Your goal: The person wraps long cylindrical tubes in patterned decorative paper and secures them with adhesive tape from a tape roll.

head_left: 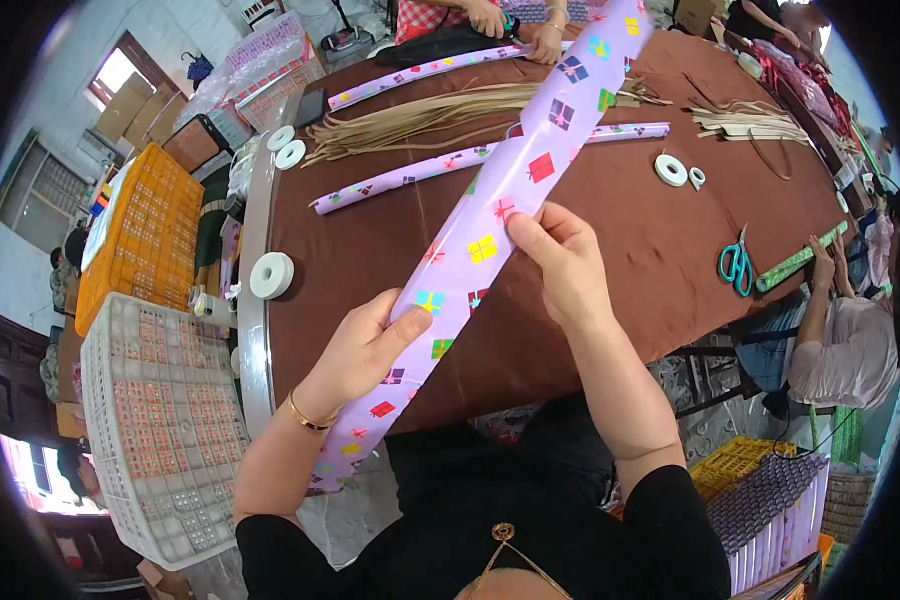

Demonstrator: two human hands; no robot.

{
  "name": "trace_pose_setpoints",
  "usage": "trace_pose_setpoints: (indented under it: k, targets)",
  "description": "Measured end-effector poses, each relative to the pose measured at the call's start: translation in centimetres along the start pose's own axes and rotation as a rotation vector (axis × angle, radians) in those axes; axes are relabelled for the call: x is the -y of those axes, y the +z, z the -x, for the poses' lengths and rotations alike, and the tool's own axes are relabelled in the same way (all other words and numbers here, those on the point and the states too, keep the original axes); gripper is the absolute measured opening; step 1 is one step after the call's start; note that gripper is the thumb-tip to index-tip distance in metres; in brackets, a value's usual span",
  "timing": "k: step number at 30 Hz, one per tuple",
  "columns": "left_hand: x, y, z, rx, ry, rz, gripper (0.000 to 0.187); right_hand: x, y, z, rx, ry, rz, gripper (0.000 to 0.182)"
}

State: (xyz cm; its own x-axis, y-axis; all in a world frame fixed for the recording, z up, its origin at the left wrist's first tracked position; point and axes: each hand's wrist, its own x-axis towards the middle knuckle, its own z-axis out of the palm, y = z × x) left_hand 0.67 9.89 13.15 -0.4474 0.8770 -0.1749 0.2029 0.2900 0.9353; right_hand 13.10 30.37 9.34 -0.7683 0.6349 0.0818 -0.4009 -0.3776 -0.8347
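Note:
A long roll of lilac wrapping paper (480, 250), printed with colourful gift boxes, slants across the view from lower left to upper right. My left hand (362, 350) grips its lower part, thumb on top. Further up, my right hand (558, 258) holds the right edge with thumb and bent fingers. Behind this roll, a thinner lilac roll (410, 178) lies on the brown table (370, 255). Flat tan strips (400, 122) lie in a bundle beyond it. A white tape roll (271, 275) sits near the table's left edge.
Another lilac roll (425, 70) lies near a co-worker's hands (547, 42) at the far side. Teal scissors (736, 265) and a green roll (800, 258) are at the right, by another person's hands (832, 268). White (165, 430) and orange crates (150, 225) stand left.

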Motion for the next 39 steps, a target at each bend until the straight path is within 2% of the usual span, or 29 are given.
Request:
trace_pose_setpoints:
  k: [2,5,6,8,12,14,17,20,24,27,29,30,32,33,34,36,38,39]
  targets:
    - [0.1,0.1,0.0,0.001,0.008,0.029,0.041,-0.1,-0.7,0.0,0.051,-0.077,0.138,0.019]
    - [0.4,-0.1,0.0,0.013,-0.027,0.096,0.041,-0.4,-1.8,0.1,0.067,-0.019,0.102,0.016]
    - [1.1,-0.3,-0.2,0.022,0.003,0.033,0.042,-0.3,-1.5,0.3,0.070,-0.017,0.103,0.016]
    - [1.4,-0.3,-0.4,0.031,0.032,-0.029,0.043,0.0,-0.6,1.0,-0.109,0.089,0.062,0.016]
    - [1.3,-0.2,-0.4,0.013,-0.020,-0.074,0.045,-0.7,-1.5,0.8,-0.100,0.123,-0.028,0.020]
    - [1.2,-0.1,-0.4,0.013,-0.038,-0.043,0.046,-0.7,-1.1,0.9,-0.178,0.032,-0.095,0.021]
    - [0.9,0.1,-0.2,0.020,-0.024,-0.065,0.045,-1.2,-1.3,0.8,-0.131,-0.058,-0.045,0.024]
    - [0.7,0.4,0.0,0.068,-0.050,0.020,0.045,0.2,0.2,1.2,-0.157,-0.111,0.137,0.019]
    - [0.9,0.3,0.2,0.137,-0.070,0.114,0.044,0.1,-2.6,0.4,-0.142,-0.070,0.144,0.018]
    - [1.1,0.1,0.2,0.154,-0.078,0.110,0.044,-0.3,-2.7,0.0,-0.117,-0.184,0.185,0.017]
    - [1.2,0.0,0.2,0.160,-0.099,0.112,0.044,0.0,-2.2,-0.3,-0.368,-0.109,-0.017,0.016]
    - [1.2,0.1,0.2,0.143,-0.107,0.152,0.044,0.3,-2.2,0.0,-0.370,-0.108,-0.017,0.016]
    - [1.1,0.2,0.3,0.123,-0.122,0.198,0.043,0.8,-2.5,1.2,-0.210,-0.029,-0.009,0.020]
    - [0.8,0.3,0.1,0.108,-0.119,0.168,0.042,0.1,-2.2,1.0,-0.081,-0.035,-0.118,0.023]
    - [0.7,0.4,-0.1,0.092,-0.120,0.139,0.040,-0.2,-1.9,1.1,-0.083,-0.021,-0.120,0.023]
    - [0.9,0.5,-0.7,0.119,-0.143,0.147,0.040,-0.6,0.0,1.7,-0.142,-0.053,0.077,0.022]
    - [1.1,0.6,-0.8,0.129,-0.169,0.157,0.040,-0.7,-0.3,1.5,-0.040,0.028,0.183,0.010]
    - [1.0,0.5,-0.8,0.131,-0.131,0.150,0.040,-1.4,-1.4,1.4,-0.021,0.059,0.160,0.011]
